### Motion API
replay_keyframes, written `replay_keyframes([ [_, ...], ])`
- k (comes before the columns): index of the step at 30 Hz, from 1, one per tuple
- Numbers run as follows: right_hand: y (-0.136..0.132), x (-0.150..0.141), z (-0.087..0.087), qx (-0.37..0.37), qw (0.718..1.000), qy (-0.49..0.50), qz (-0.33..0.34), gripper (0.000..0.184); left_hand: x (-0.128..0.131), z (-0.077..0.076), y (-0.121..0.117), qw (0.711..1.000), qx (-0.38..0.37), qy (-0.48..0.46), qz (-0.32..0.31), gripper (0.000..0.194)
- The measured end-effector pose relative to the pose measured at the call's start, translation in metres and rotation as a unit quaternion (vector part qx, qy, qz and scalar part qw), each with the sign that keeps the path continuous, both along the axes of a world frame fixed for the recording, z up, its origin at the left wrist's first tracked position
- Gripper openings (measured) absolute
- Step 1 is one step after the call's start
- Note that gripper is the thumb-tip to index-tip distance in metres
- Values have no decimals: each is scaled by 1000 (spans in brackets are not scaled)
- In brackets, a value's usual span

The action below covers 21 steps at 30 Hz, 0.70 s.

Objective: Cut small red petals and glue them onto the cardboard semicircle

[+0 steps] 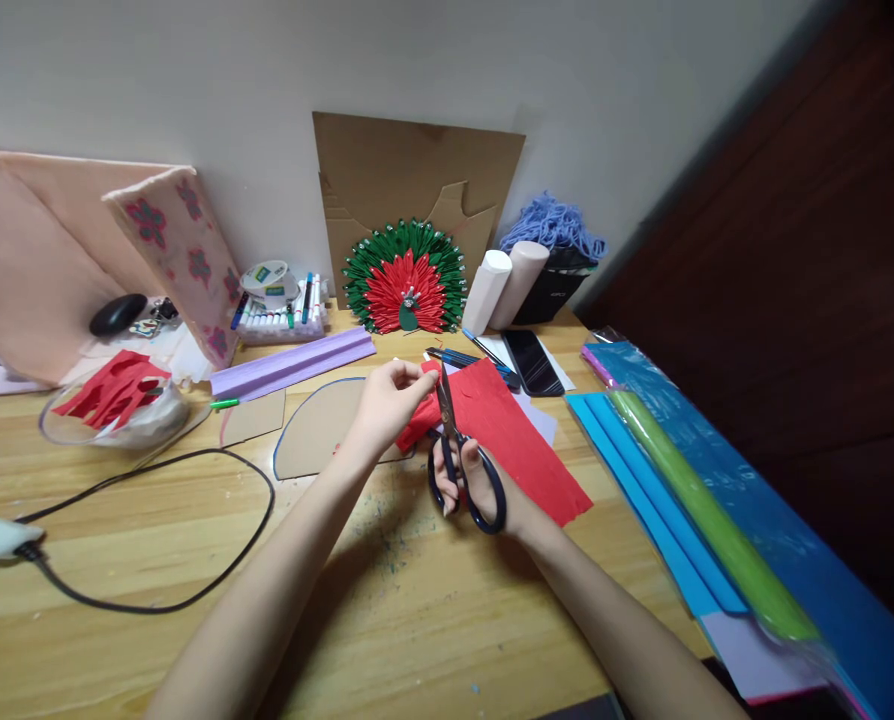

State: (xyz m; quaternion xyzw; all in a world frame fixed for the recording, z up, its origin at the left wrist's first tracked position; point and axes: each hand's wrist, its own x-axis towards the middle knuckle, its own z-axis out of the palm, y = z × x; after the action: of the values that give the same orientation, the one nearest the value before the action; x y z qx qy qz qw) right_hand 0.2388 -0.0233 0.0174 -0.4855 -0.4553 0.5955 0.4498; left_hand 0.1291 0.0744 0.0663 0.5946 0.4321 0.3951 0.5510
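My right hand (468, 478) grips a pair of scissors (451, 420) by its dark looped handles, blades pointing away from me. Pinched in my left hand (396, 396) is a piece of red crepe paper (417, 425), close beside the blades. A larger red crepe paper sheet (514, 425) lies under and to the right of my right hand. Below my left wrist rests a half-round cardboard piece (308, 430) with a blue outline. Farther back, a green and red paper peacock (409, 285) stands in front of a cardboard sheet (417, 160).
A plastic bowl (139, 430) of red scraps and a corded glue gun (1, 535) lie left. Markers (282, 315) and a folded purple strip (297, 362) are behind. To the right are a phone (533, 362), glue bottles (490, 290) and blue and green paper rolls (706, 505).
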Motion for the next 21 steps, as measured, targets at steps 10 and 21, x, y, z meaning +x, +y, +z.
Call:
replay_keyframes([
  [10,2,-1,-7,-2,999,41,-18,69,6,-2,-4,1000,-18,-12,-16,20],
  [21,7,-3,-14,-56,993,79,-65,64,5,-5,-3,1000,-25,-8,-10,23],
])
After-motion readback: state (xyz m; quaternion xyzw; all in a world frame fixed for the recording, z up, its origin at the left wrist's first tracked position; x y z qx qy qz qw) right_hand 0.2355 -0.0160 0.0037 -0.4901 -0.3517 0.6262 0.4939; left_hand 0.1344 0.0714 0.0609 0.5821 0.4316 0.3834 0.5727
